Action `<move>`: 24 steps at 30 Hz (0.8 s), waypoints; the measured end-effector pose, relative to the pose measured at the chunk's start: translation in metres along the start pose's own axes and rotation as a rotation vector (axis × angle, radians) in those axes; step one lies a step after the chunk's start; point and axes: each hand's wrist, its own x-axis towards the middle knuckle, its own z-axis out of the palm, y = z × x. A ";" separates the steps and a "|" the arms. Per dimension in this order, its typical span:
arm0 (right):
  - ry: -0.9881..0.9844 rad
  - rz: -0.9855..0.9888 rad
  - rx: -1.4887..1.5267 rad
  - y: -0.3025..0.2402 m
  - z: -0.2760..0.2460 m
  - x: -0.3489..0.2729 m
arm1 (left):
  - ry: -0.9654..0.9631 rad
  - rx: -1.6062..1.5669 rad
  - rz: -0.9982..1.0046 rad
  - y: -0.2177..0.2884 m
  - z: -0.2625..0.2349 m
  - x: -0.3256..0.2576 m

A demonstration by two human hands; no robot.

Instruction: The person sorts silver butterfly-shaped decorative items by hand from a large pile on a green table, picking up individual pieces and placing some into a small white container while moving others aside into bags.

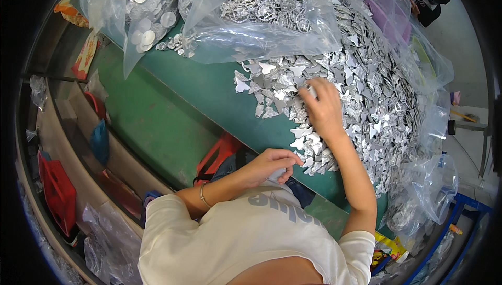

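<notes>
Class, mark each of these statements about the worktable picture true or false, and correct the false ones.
1. The right hand rests on a pile of silver metal pieces. True.
2. The table top is red. False: it is green.
3. The left hand is held near the table edge, close to the body. True.
4. The round discs lie loose in a wooden box. False: they sit in a clear plastic bag.
5. The left wrist bears a thin bracelet. True.
</notes>
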 end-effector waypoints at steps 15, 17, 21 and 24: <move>0.060 0.256 0.197 -0.002 -0.045 -0.022 | -0.001 -0.055 -0.045 0.001 0.001 0.003; -0.133 0.073 0.269 -0.022 -0.028 -0.013 | 0.010 -0.074 -0.059 0.000 0.000 0.003; -0.333 -0.122 0.231 -0.036 0.001 0.013 | 0.031 -0.090 -0.050 0.000 0.002 0.003; -0.355 -0.130 0.182 -0.027 0.012 0.016 | 0.035 -0.085 -0.018 -0.002 0.002 0.003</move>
